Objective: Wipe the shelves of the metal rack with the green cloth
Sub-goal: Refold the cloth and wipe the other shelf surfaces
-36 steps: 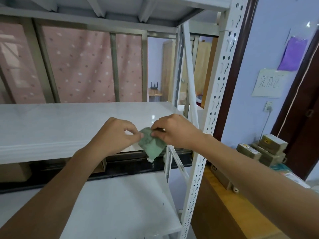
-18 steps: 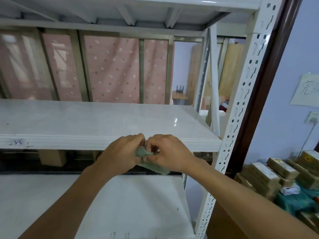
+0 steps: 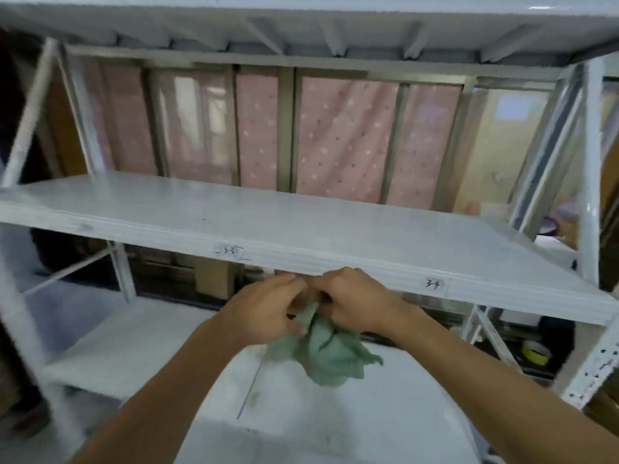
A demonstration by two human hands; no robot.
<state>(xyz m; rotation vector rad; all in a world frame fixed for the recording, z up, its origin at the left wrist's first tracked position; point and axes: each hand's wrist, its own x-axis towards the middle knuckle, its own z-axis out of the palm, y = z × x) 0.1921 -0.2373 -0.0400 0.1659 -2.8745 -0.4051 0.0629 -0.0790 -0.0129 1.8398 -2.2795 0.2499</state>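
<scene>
1. The left hand and right hand are drawn together, knuckles nearly touching, in front of the metal rack.
2. Both hands pinch the top of the green cloth between fingers and thumbs; the rest of it hangs crumpled just below them, clear of any shelf.
3. Just above and beyond the hands runs the front edge of the middle shelf, white and bare, with small handwritten labels on its lip.
4. Below the hands and the cloth lies the lower shelf, also white.
5. Behind the rack, beyond the hands, hangs a pink dotted curtain.
</scene>
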